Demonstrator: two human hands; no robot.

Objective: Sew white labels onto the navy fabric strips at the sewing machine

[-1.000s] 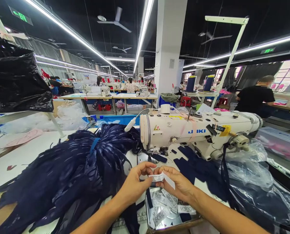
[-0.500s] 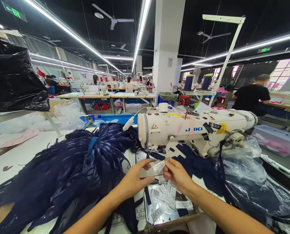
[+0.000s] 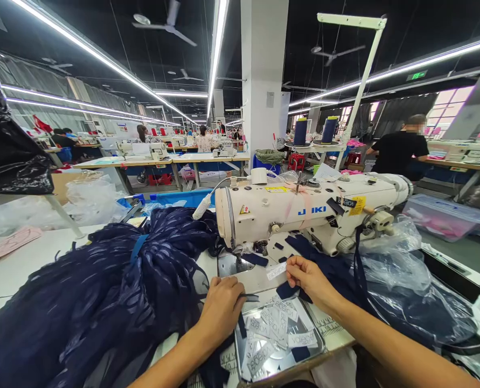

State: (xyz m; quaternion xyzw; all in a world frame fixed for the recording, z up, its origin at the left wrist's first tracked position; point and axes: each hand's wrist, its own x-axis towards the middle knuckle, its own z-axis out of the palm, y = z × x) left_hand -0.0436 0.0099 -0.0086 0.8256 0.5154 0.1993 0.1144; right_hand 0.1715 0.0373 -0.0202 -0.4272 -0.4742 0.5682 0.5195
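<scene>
My right hand (image 3: 306,277) pinches the end of a white printed label (image 3: 276,271) above the sewing bed. My left hand (image 3: 222,302) is closed on a thin navy strap (image 3: 251,297), whose end sticks out past the fingers. Left of that hand lies a big bundle of navy straps (image 3: 102,291), bound by a blue tie (image 3: 139,248). In front of me a metal tray (image 3: 243,372) holds several more white labels (image 3: 278,323). Beyond my hands stands a white sewing machine (image 3: 280,213), its needle area near the label.
Navy fabric (image 3: 336,272) and a clear plastic bag (image 3: 419,302) lie right of my hand. A black plastic bag (image 3: 13,151) hangs at the left. Thread cones (image 3: 329,131) stand behind the machine. A person in black (image 3: 399,145) is at the far right.
My left hand has gone from open fingers beside the label to closed on a navy strap, lower down. My right hand still holds the label, now further right and more level.
</scene>
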